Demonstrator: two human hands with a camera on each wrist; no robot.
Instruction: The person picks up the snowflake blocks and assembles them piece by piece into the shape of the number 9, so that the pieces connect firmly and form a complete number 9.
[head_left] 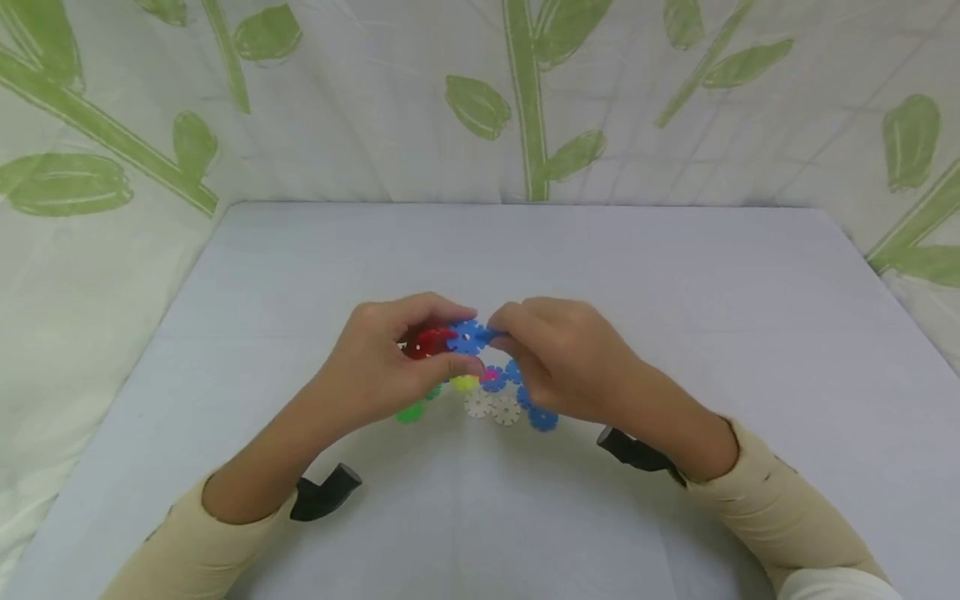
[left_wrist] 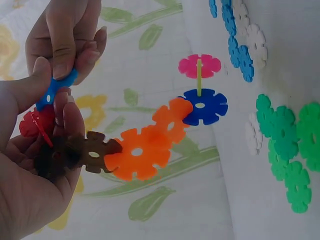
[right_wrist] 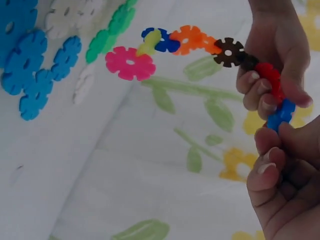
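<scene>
Both hands are raised over the table and meet at a chain of notched plastic snowflake discs. My left hand point(head_left: 375, 354) holds the chain round its red discs point(head_left: 431, 342) and a dark brown disc point(left_wrist: 95, 154). Beyond that hand hang orange discs point(left_wrist: 142, 159), a dark blue disc point(left_wrist: 212, 106), a yellow one point(left_wrist: 199, 80) seen edge-on, and a pink disc point(left_wrist: 187, 65). A blue disc point(head_left: 459, 343) joins the red end. Thumb and fingers of my right hand point(head_left: 573, 358) pinch a blue piece there; how far the two blue parts interlock is hidden by the fingertips.
Below the hands, several loose discs lie on the pale table point(head_left: 480, 517): green discs point(head_left: 410, 412), white discs point(head_left: 506, 410) and blue discs point(head_left: 543, 418). Black wrist mounts point(head_left: 326, 493) jut from the sleeves. A leaf-patterned cloth point(head_left: 375, 125) hangs behind the table.
</scene>
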